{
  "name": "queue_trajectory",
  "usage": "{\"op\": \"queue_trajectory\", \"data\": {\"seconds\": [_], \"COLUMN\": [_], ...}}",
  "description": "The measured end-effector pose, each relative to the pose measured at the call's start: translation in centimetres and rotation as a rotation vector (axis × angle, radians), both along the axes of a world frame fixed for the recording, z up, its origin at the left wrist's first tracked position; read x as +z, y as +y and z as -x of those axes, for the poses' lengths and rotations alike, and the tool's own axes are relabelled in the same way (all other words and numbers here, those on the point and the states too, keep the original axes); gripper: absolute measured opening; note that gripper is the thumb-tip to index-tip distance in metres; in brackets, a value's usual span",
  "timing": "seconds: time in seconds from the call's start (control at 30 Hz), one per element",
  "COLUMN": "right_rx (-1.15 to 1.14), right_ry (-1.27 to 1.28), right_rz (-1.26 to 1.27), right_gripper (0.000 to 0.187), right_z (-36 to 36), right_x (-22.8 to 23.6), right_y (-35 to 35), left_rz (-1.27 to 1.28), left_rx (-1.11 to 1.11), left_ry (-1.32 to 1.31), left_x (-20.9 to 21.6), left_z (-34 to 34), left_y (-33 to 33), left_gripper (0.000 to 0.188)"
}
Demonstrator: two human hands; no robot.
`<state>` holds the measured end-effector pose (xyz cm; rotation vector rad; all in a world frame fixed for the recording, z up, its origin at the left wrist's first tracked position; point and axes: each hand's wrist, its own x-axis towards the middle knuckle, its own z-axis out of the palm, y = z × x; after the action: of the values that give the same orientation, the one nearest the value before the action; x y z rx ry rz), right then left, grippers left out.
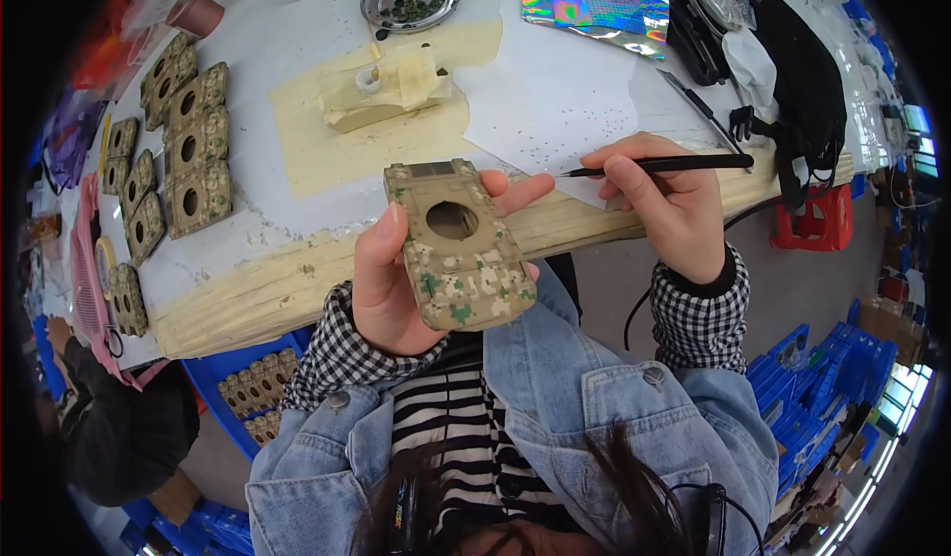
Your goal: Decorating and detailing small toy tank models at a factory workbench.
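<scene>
My left hand (381, 283) is closed around a model tank hull (475, 283) in tan and green pixel camouflage. A round hole opens in the hull's upper face, and my left forefinger sticks out past its right side. Between the thumb and fingers of my right hand (674, 199) lies a slim black pen-like tool (684, 164). Its thin tip points left, at or very close to my left fingertip; whether it touches, or carries anything, is too small to tell. Just beyond lies a white sheet (540, 110) dotted with many tiny dark specks.
More camouflage hulls (203, 125) stand along the table's left, and others sit in a blue crate (233, 422) below. A taped block (386, 100) and a round metal dish (411, 21) of small parts are beyond. A knife (703, 110) lies right, above a red stool (814, 221).
</scene>
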<state>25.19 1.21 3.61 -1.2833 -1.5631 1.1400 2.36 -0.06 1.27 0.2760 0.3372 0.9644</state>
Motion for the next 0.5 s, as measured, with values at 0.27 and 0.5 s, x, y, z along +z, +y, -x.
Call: {"op": "queue_trajectory", "data": {"seconds": [0.27,0.5], "right_rx": [0.006,0.019], "right_ry": [-0.036,-0.021], "right_rz": [0.002,0.008], "right_gripper": [0.017,0.017], "right_z": [-0.05,0.03], "right_x": [-0.09,-0.13], "right_y": [0.01,0.07], "left_rz": [0.014,0.015], "left_rx": [0.02,0.046], "left_ry": [-0.003,0.022], "left_x": [-0.23,-0.23], "left_z": [-0.18,-0.2], "left_y": [-0.09,-0.19], "left_gripper": [0.073,0.073]}}
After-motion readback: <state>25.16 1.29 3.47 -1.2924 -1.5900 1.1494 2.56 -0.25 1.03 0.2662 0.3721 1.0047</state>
